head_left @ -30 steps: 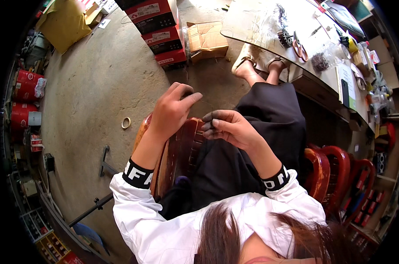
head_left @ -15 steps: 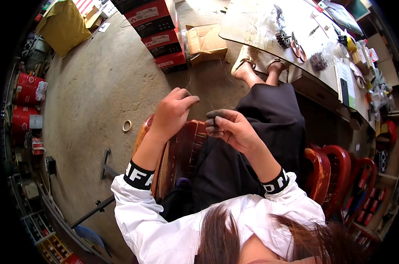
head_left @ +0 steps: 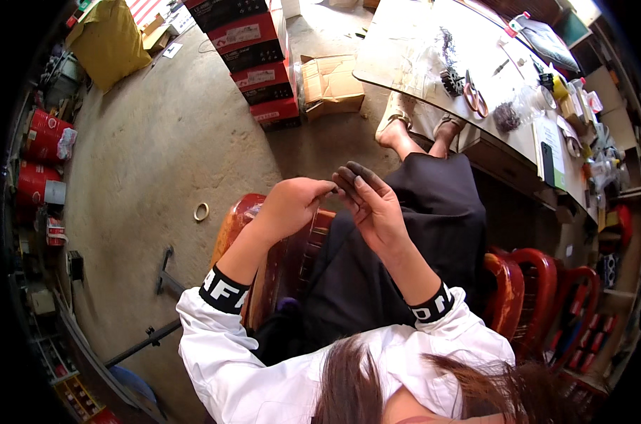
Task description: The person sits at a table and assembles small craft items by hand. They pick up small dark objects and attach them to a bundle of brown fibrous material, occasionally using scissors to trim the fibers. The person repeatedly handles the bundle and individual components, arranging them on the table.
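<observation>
My left hand [head_left: 290, 206] is closed in a pinch, its fingertips meeting the fingers of my right hand [head_left: 374, 212] above my lap. On my right hand the fingers are pressed together with the thumb against them, and their tips are darkened. Whatever lies between the fingers is too small to make out. Below both hands are my dark trousers [head_left: 398, 247] and the red-brown wooden chair [head_left: 239, 219].
To the upper right stands a white table [head_left: 405, 42] holding scissors [head_left: 474, 95], a dark toothed part [head_left: 451, 81], a dark tangled bundle [head_left: 506, 116] and a phone [head_left: 547, 164]. Stacked boxes [head_left: 253, 56], an opened carton [head_left: 331, 81] and a tape ring [head_left: 202, 211] are on the floor.
My hands have come together: the left moved down and right to the right hand's fingers, whose tips have risen. Fine strands seen near the fingers earlier no longer show.
</observation>
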{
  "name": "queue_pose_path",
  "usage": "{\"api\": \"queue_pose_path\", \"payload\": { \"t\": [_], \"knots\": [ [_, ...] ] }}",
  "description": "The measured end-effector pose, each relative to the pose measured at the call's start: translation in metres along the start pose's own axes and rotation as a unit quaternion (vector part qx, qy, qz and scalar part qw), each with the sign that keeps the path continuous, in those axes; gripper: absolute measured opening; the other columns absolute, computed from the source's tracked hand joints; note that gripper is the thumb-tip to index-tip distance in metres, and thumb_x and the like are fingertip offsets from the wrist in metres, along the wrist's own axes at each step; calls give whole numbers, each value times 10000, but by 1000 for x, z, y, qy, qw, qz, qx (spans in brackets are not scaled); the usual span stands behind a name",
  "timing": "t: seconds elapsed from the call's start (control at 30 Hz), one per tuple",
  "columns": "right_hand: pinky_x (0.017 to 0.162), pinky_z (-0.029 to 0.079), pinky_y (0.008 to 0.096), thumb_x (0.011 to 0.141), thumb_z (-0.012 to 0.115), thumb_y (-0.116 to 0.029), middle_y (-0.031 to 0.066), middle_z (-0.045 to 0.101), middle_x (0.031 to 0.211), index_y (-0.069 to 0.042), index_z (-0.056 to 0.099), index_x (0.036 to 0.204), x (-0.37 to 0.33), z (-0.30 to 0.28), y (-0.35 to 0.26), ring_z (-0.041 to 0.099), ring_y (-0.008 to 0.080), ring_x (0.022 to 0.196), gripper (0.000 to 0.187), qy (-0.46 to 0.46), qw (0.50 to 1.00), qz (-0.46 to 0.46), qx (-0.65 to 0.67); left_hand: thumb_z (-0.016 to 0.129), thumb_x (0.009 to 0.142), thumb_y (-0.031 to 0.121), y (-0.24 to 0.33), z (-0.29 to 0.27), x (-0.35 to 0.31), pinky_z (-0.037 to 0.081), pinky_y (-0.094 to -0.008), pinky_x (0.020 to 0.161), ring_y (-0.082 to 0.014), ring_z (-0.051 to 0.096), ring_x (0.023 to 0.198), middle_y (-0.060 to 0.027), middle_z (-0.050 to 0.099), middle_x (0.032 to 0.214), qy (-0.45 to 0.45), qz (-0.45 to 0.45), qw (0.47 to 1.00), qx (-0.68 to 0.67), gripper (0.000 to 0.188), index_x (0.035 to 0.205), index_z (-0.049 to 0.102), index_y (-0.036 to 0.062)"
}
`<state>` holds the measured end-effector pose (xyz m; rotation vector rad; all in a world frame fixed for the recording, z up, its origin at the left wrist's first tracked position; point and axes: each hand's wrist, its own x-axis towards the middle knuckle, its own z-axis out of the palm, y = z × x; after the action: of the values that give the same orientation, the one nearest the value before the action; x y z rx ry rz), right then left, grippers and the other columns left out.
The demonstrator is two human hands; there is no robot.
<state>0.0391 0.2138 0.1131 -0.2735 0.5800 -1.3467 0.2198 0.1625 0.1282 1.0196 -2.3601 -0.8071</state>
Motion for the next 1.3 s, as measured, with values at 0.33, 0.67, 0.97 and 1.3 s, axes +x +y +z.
{"api": "queue_pose_path", "payload": {
  "t": [0.33, 0.67, 0.97, 1.3],
  "knots": [
    [897, 504, 310, 948, 519, -20, 93, 658, 1152, -12, 600, 1188, 6, 2, 12, 624, 186, 1086, 253, 22, 927, -183, -328, 608, 844, 142, 6, 6, -2, 488, -431, 637, -368, 610, 755, -169, 629, 808, -12, -2, 1000, -13, 142, 954, 649, 62],
    [1097, 307, 404, 799, 610, -62, 15, 672, 1013, -94, 658, 1088, 6, -14, -11, 641, 165, 1006, 295, -109, 488, -423, -756, 584, 943, 125, 9, -3, -4, 354, -201, 501, -39, 462, 566, 34, 520, 676, -56, -153, 929, -332, 167, 963, 642, -30],
    [1026, 356, 364, 768, 614, -100, 6, 585, 920, -98, 628, 1126, -6, -29, -10, 583, 144, 969, 358, -155, 401, -376, -821, 589, 907, 111, -4, -1, -6, 451, -277, 606, -136, 565, 648, -29, 612, 735, -147, -236, 898, -342, 160, 943, 635, -38],
    [879, 408, 263, 972, 476, -50, 2, 527, 874, 10, 576, 1082, -26, -35, -7, 515, 107, 862, 161, -185, 967, 82, -154, 611, 889, 85, 5, -7, 1, 496, -287, 705, -162, 635, 761, -97, 674, 827, -37, -185, 941, -281, 126, 916, 658, -29]
  ]
}}
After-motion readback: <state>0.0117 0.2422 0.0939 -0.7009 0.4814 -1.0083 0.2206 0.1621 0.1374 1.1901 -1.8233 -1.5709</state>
